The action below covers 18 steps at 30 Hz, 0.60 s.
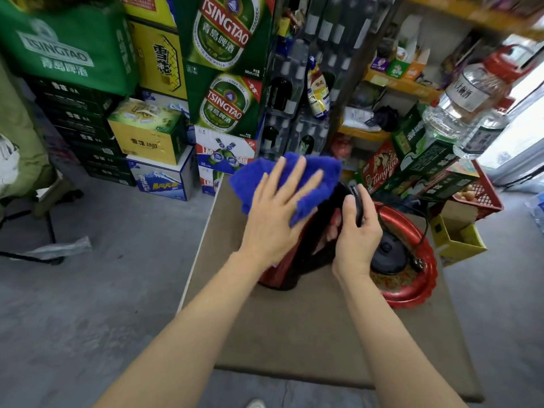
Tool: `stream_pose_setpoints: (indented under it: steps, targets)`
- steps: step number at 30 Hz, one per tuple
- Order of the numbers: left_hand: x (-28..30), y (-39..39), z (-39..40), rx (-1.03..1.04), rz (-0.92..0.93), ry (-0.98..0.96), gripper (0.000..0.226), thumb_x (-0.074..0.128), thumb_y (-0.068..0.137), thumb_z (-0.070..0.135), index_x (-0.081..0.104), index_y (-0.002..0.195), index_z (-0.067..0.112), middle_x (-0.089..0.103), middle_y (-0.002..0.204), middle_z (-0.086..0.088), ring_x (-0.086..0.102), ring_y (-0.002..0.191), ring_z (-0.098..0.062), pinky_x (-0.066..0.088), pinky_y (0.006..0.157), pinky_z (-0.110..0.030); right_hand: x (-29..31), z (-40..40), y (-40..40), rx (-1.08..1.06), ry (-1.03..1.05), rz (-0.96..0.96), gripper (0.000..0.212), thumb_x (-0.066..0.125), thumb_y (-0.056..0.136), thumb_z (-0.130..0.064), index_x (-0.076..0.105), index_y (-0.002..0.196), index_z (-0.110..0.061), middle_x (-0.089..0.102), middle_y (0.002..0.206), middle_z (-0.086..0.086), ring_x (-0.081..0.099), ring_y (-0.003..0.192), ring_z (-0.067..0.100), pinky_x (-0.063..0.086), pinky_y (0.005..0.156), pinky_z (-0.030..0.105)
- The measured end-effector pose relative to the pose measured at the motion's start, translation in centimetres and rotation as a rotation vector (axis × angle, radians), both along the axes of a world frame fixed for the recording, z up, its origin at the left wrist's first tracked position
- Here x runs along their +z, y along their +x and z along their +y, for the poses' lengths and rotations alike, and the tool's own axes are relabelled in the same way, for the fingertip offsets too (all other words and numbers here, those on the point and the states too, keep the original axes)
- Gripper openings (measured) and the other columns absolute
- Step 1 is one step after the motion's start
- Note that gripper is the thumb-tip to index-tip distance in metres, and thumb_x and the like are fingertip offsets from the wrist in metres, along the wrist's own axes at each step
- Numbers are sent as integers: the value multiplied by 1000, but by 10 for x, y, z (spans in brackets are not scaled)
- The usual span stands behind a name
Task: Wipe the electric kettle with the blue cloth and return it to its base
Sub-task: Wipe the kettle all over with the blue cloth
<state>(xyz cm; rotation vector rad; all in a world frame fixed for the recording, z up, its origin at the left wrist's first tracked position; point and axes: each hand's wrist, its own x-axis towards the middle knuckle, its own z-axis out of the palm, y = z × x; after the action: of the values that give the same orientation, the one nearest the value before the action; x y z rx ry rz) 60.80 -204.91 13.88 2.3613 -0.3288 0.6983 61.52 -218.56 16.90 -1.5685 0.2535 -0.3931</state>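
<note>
A red and black electric kettle (290, 260) stands on the brown table (309, 328), off its base. My left hand (276, 213) lies flat, fingers spread, pressing the blue cloth (312, 178) against the kettle's top and left side. My right hand (357, 234) grips the kettle's black handle (357, 201). The round black base (388, 254) with its cord sits to the right in a red tray (412, 290). Much of the kettle's body is hidden by my hands and the cloth.
Stacked beer cartons (223, 83) fill the back and left. Shelves with goods (391, 83), a big clear water jug (468, 98) and a red crate (482, 195) stand at the right. A yellow open box (456, 240) sits beside the tray. Grey floor lies left.
</note>
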Motion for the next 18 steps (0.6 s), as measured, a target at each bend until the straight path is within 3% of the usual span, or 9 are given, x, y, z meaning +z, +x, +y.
stream_pose_setpoints:
  steps: [1,3,5,7,9,12,15,18]
  targets:
    - [-10,-1,-5,-23,-38,189,57,51,97,34,40,153,28,28,165,0,17,155,-34,20,118,-63,7,-2,-1,-1,37,-20,34,55,101,-19,58,135,-12,73,77,-13,61,65,8,50,53,25]
    - [-28,-25,-9,-56,-60,330,64,56,91,29,41,153,29,30,164,-1,16,154,-36,20,115,-69,17,-7,0,-5,124,-39,35,56,101,-22,59,135,-16,62,64,-7,49,49,12,43,43,24]
    - [-51,-58,-4,-101,-62,393,69,58,88,32,40,154,28,29,164,1,11,155,-36,22,114,-70,27,-13,4,21,191,-46,36,58,100,-24,58,136,-19,50,59,4,38,43,15,35,41,26]
    - [-65,-79,8,-167,-44,464,66,51,95,52,37,155,28,25,165,2,5,156,-35,26,112,-71,39,-19,4,68,213,-54,36,59,99,-23,59,135,-21,45,59,8,35,43,17,33,41,26]
    - [-53,-76,15,-217,-26,473,70,35,97,67,36,155,30,23,166,2,4,156,-36,23,113,-71,46,-21,1,89,244,-47,35,61,98,-22,60,133,-21,44,60,9,35,44,19,33,41,26]
    - [8,-40,2,-93,-44,384,63,25,100,60,35,155,32,22,167,2,5,156,-37,16,115,-70,53,-19,-5,132,348,-21,35,59,99,-21,59,134,-16,44,58,10,36,40,17,32,41,25]
    - [65,-2,-7,176,-42,309,54,27,104,51,32,156,38,21,168,3,10,155,-37,19,115,-66,67,-13,-10,176,468,10,33,58,99,-20,60,132,-13,47,57,9,37,37,16,31,39,23]
    - [65,-12,-8,168,-103,371,54,39,103,42,30,156,39,18,168,0,8,155,-41,21,115,-65,84,-13,-10,182,550,-20,34,59,98,-18,59,132,-12,50,56,8,38,37,15,32,38,22]
